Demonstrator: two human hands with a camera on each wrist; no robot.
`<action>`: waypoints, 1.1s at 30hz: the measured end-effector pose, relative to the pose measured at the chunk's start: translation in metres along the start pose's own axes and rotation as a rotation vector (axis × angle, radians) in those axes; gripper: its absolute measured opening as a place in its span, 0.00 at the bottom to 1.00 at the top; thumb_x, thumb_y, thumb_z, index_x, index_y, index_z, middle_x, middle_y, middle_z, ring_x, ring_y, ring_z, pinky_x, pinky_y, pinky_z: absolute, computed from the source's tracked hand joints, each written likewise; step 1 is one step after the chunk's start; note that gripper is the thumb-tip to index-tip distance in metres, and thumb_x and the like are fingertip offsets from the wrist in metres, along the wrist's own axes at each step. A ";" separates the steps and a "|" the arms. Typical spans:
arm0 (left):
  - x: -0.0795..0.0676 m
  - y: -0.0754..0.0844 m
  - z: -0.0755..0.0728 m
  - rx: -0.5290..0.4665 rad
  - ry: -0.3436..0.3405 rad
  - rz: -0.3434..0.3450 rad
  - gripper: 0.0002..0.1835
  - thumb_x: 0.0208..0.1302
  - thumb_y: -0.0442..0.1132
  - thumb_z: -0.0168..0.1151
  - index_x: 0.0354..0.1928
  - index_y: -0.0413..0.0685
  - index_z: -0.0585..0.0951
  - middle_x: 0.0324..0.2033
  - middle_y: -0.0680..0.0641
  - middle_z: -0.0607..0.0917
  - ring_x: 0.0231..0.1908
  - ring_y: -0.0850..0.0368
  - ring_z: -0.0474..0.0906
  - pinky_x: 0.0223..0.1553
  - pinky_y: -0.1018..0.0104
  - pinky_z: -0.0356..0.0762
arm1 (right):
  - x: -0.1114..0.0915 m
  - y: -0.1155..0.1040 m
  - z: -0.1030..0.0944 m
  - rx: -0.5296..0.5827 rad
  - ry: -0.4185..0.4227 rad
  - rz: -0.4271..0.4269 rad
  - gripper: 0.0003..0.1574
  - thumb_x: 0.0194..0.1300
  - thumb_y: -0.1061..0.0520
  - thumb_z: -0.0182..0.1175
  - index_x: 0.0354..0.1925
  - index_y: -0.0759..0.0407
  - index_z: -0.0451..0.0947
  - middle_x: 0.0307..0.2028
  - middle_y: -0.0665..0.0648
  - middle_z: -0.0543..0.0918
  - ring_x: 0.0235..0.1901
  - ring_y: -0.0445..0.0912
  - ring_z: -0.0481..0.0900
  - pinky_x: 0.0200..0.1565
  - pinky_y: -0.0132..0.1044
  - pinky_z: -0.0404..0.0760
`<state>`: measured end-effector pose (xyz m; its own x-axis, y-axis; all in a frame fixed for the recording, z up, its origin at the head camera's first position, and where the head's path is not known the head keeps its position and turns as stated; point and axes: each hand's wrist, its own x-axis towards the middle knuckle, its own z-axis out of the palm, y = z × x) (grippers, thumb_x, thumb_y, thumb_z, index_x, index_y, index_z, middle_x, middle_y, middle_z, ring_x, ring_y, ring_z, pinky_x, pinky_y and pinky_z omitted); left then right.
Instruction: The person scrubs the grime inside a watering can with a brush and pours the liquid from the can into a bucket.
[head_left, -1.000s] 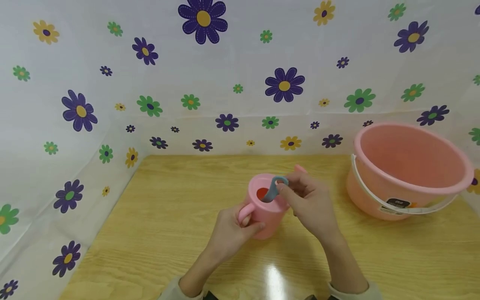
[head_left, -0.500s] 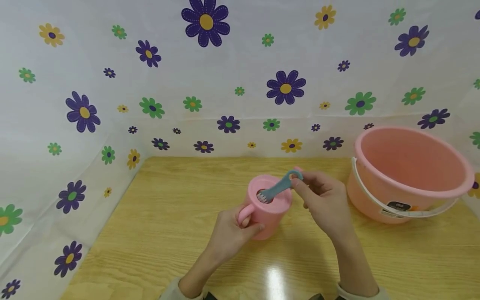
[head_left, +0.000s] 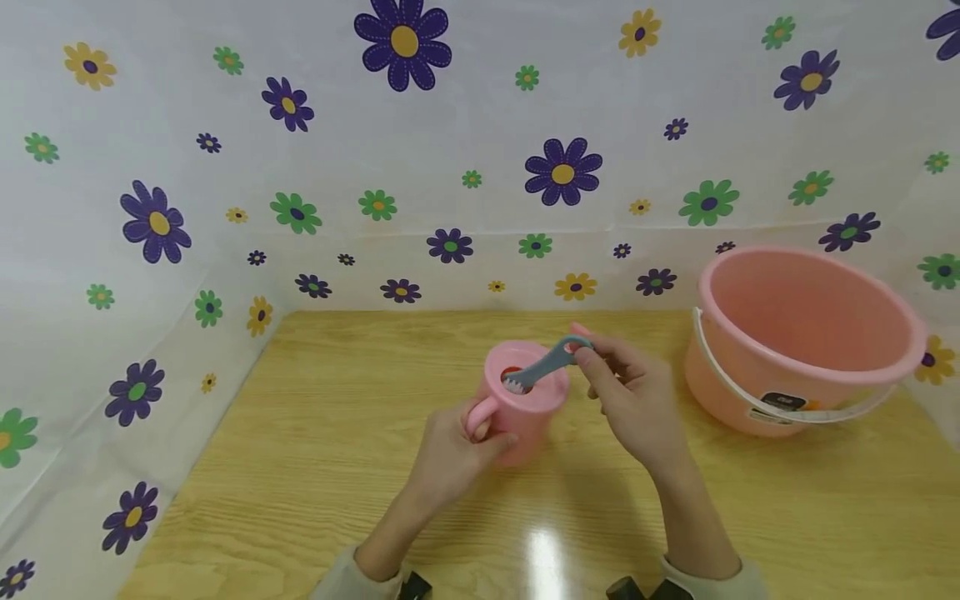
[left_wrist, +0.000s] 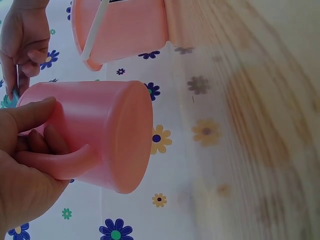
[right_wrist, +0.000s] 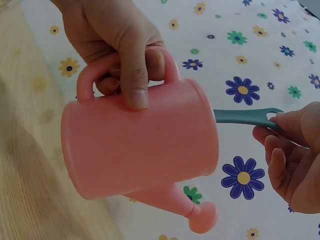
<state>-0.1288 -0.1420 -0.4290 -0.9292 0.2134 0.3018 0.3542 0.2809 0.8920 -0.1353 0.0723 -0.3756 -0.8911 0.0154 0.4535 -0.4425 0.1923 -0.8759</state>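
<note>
A pink toy watering can (head_left: 528, 417) is held above the table by my left hand (head_left: 453, 450), its fingers through the handle and its thumb against the side. In the right wrist view its spout (right_wrist: 165, 197) juts out opposite the handle. My right hand (head_left: 637, 400) pinches the ringed end of a small blue brush (head_left: 553, 360) between thumb and fingers. White bristles (head_left: 514, 385) at the brush's other end sit at the round hole in the can's top. In the left wrist view the can's flat base (left_wrist: 132, 140) shows, and the brush is mostly hidden.
A large pink bucket (head_left: 750, 392) with a white handle (head_left: 750, 396) stands on the right of the wooden table (head_left: 337, 433). Behind and at the left hangs a white flower-patterned sheet (head_left: 330, 117).
My right hand has drawn the brush up and rightward, so its bristles have come into view at the hole. The can now appears slightly higher and further left.
</note>
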 end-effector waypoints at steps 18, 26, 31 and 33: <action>0.002 -0.001 -0.003 0.062 0.016 0.023 0.25 0.53 0.27 0.73 0.20 0.47 0.62 0.16 0.57 0.59 0.22 0.65 0.60 0.29 0.71 0.66 | -0.009 0.008 0.013 -0.035 -0.052 -0.134 0.10 0.70 0.64 0.59 0.44 0.57 0.86 0.31 0.51 0.82 0.21 0.39 0.67 0.20 0.31 0.66; 0.007 0.004 -0.008 0.107 0.027 0.061 0.26 0.54 0.27 0.73 0.20 0.47 0.61 0.16 0.57 0.58 0.21 0.65 0.60 0.28 0.71 0.65 | -0.003 -0.001 0.001 0.044 0.012 -0.142 0.09 0.69 0.67 0.59 0.43 0.63 0.85 0.26 0.51 0.75 0.25 0.42 0.70 0.22 0.32 0.73; 0.007 0.006 -0.007 0.057 0.018 0.044 0.24 0.53 0.26 0.73 0.20 0.47 0.63 0.16 0.57 0.60 0.22 0.65 0.62 0.28 0.71 0.66 | -0.002 0.005 0.012 0.018 -0.144 -0.158 0.10 0.70 0.65 0.59 0.43 0.57 0.86 0.32 0.53 0.83 0.23 0.42 0.67 0.23 0.31 0.71; 0.008 0.007 -0.007 0.047 0.012 0.042 0.24 0.53 0.26 0.73 0.20 0.47 0.63 0.17 0.56 0.61 0.22 0.65 0.63 0.27 0.72 0.66 | -0.002 0.006 0.015 0.003 -0.172 -0.146 0.10 0.70 0.64 0.59 0.43 0.55 0.86 0.35 0.53 0.85 0.22 0.42 0.68 0.24 0.31 0.71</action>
<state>-0.1348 -0.1447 -0.4182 -0.9146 0.2144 0.3429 0.3971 0.3155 0.8619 -0.1374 0.0587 -0.3846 -0.8216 -0.1796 0.5410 -0.5680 0.1769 -0.8038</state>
